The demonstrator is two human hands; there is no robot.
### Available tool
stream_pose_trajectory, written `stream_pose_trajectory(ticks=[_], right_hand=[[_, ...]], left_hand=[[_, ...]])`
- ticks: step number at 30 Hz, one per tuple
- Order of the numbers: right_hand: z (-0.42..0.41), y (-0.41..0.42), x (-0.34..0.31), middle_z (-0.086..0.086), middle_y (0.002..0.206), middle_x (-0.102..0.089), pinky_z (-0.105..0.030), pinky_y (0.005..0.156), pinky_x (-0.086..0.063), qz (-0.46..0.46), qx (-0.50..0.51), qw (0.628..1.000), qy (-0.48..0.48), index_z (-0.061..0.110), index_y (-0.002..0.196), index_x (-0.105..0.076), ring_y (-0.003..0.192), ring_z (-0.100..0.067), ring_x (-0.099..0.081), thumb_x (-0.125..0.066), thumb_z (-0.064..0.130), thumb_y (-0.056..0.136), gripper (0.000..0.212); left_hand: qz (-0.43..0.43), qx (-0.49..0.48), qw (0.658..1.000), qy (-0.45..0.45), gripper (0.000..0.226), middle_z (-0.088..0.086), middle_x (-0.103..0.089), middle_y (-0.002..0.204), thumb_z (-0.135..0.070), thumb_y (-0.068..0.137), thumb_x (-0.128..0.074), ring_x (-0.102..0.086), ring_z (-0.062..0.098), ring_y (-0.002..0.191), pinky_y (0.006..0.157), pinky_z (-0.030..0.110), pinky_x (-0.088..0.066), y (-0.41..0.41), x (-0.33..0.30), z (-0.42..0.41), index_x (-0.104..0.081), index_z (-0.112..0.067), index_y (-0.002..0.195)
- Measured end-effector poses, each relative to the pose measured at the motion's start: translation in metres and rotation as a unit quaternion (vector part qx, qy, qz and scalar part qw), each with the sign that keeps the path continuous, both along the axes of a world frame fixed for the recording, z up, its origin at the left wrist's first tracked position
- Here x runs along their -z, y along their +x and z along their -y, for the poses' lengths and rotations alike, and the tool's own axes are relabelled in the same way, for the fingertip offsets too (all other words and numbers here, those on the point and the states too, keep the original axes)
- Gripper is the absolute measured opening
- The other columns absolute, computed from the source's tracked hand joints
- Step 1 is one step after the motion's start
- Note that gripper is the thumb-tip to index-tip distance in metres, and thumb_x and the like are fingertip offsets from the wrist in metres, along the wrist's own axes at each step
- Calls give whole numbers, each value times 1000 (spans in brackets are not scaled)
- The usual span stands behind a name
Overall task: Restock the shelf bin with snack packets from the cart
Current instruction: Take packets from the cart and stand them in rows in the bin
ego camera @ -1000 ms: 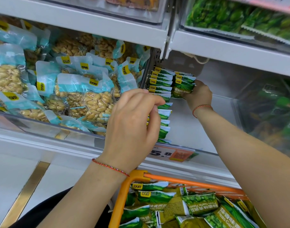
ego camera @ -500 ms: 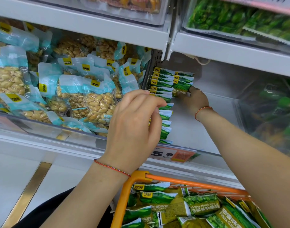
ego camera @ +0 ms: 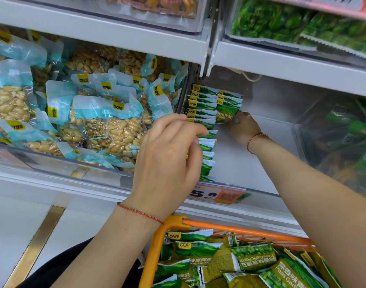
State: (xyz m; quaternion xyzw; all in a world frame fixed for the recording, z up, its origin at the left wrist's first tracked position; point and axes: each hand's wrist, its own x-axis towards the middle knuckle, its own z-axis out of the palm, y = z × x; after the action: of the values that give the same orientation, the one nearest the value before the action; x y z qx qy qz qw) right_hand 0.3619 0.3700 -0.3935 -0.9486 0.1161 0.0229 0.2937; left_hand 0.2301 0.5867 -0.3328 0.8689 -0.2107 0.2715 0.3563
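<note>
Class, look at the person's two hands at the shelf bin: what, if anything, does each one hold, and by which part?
The right hand grips a small stack of green pea packets by its lower end. The left hand holds nothing visible.

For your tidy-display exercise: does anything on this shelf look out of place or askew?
Mostly tidy. The green pea packets stand in one neat row along the bin's left wall, but the peanut packets in the neighbouring bin lie heaped at mixed angles.
</note>
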Motion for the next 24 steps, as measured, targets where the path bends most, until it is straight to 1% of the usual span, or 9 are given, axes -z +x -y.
stream_pose_trajectory(ticks=[3, 6, 9, 11, 13, 15, 19, 22, 24], right_hand=[[0, 0, -2, -20, 117, -56, -26, 77, -33, 3, -4, 1000, 11, 8, 111, -60, 111, -34, -51, -55, 25, 91, 27], [0, -3, -2, -17, 122, -57, -23, 77, -32, 10, -14, 1000, 7, 12, 119, -58, 114, -31, -51, -63, 27, 87, 35], [0, -8, -12, -13, 132, -51, -25, 81, -36, -22, 2, 1000, 14, 13, 133, -46, 120, -29, -48, -68, 29, 84, 56], [1, -10, -21, -13, 144, -41, -29, 91, -39, -82, 19, 996, 6, 11, 145, -31, 127, -30, -44, -68, 32, 85, 74], [5, -18, -35, -11, 150, -34, -30, 99, -36, -113, 23, 993, 6, 12, 148, -23, 133, -28, -39, -67, 34, 86, 80], [5, -36, -56, -8, 150, -35, -27, 100, -33, -113, 12, 994, -7, 14, 147, -29, 134, -25, -38, -65, 34, 87, 73], [3, -100, -99, -9, 135, -52, -29, 95, -40, -77, -7, 997, -7, 14, 135, -49, 119, -28, -52, -62, 32, 89, 51], [5, -153, -119, -9, 115, -65, -29, 94, -40, 55, 29, 998, -20, 16, 121, -61, 112, -26, -57, -62, 27, 88, 34], [6, -188, -127, -6, 98, -67, -27, 88, -42, 143, 53, 988, -24, 18, 111, -67, 104, -24, -61, -60, 21, 88, 24]], left_hand=[[1, 1, 1000, 0, 17, -4, -66, 94, -7, 89, -54, -50, 18, 111, 93, 35, -42, 0, 0, -1, -67, -12, 98], [8, -1, 1000, 0, 17, -2, -66, 93, -6, 88, -54, -50, 18, 109, 94, 30, -40, 3, 0, -2, -67, -11, 97], [13, 2, 1000, -5, 17, -1, -66, 91, -5, 87, -54, -50, 18, 105, 91, 31, -42, 4, -1, -1, -67, -11, 96], [15, 1, 1000, -7, 17, -2, -66, 91, -5, 87, -53, -50, 17, 105, 89, 33, -43, 5, 0, -2, -67, -11, 96], [15, 6, 1000, -11, 18, -2, -66, 92, -6, 87, -52, -49, 17, 107, 89, 35, -43, 5, 3, -3, -67, -12, 96], [7, 14, 1000, -16, 19, -2, -66, 93, -9, 87, -50, -50, 18, 109, 90, 38, -44, 1, 1, -3, -66, -12, 96], [-3, 36, 999, -23, 21, -3, -66, 95, -17, 89, -47, -50, 17, 109, 92, 39, -44, -23, -8, -5, -67, -14, 96], [-4, 45, 999, -19, 22, -7, -65, 95, -21, 89, -47, -51, 14, 104, 90, 31, -41, -47, -17, -10, -67, -16, 96], [-38, 55, 997, -32, 21, -10, -64, 94, -22, 90, -48, -53, 11, 97, 85, 26, -41, -65, -28, -10, -68, -17, 96]])
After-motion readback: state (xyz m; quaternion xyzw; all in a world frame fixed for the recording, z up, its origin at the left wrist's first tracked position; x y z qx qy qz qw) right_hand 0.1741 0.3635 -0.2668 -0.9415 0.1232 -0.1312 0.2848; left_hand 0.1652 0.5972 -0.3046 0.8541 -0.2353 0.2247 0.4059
